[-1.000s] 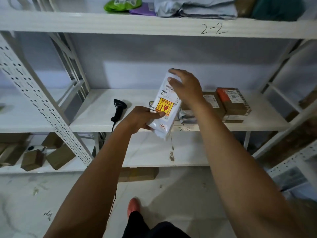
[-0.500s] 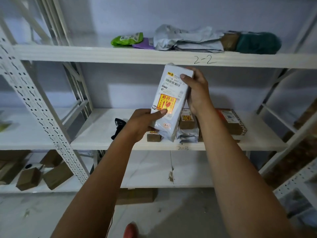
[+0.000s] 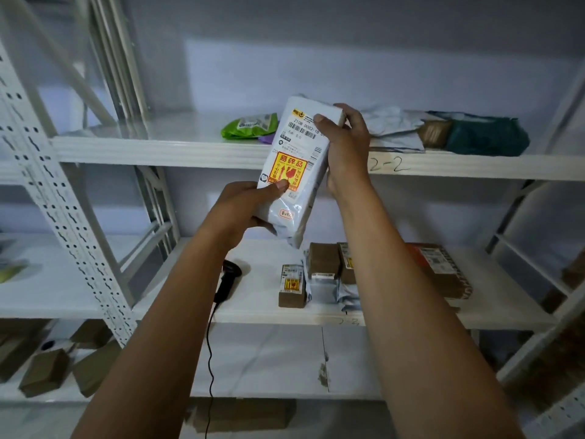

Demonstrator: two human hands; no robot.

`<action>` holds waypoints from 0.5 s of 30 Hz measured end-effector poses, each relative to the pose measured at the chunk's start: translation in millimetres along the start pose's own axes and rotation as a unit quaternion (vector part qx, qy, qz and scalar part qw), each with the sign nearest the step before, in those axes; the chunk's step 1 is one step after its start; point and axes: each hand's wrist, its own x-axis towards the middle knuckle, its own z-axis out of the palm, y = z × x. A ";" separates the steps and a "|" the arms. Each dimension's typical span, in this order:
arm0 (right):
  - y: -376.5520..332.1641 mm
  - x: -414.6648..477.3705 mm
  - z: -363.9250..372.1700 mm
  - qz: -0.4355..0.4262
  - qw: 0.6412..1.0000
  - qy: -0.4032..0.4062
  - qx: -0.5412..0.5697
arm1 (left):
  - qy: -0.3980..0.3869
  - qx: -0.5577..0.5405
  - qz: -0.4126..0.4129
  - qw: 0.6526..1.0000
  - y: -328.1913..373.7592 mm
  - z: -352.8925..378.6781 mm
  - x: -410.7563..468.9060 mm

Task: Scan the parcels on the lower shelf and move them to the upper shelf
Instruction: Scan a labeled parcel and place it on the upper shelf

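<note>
I hold a white parcel [image 3: 296,166] with a barcode label and a yellow-red fragile sticker upright in front of the upper shelf's [image 3: 158,150] edge. My left hand [image 3: 250,204] grips its lower end, thumb on the sticker. My right hand [image 3: 345,147] grips its upper right side. On the lower shelf [image 3: 259,312] lie a small brown box [image 3: 292,286], a silver bag [image 3: 329,286], further brown boxes [image 3: 324,258] and a larger taped box [image 3: 443,270], partly hidden by my right arm. A black scanner [image 3: 228,280] with a cable lies to their left.
The upper shelf holds a green bag [image 3: 250,125], a purple parcel [image 3: 267,139], grey bags [image 3: 392,128], a brown parcel [image 3: 433,133] and a dark green bag [image 3: 487,136]. A perforated white upright [image 3: 60,210] stands at left. Brown boxes [image 3: 44,372] sit on the bottom shelf.
Both hands have lifted the white parcel from the lower shelf's height up to the upper shelf's edge. The view has tilted upward.
</note>
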 end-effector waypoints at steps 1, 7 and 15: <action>-2.7 6.4 8.6 -0.007 1.000 -0.002 -0.014 | 0.007 -0.009 0.009 1.000 5.0 -2.3 4.6; -15.7 59.1 61.8 0.018 0.997 -0.047 -0.053 | 0.092 -0.015 0.042 0.995 44.1 -21.6 49.9; -11.9 148.0 115.4 0.089 0.987 -0.011 -0.131 | 0.181 0.127 0.034 0.975 92.8 -46.3 139.8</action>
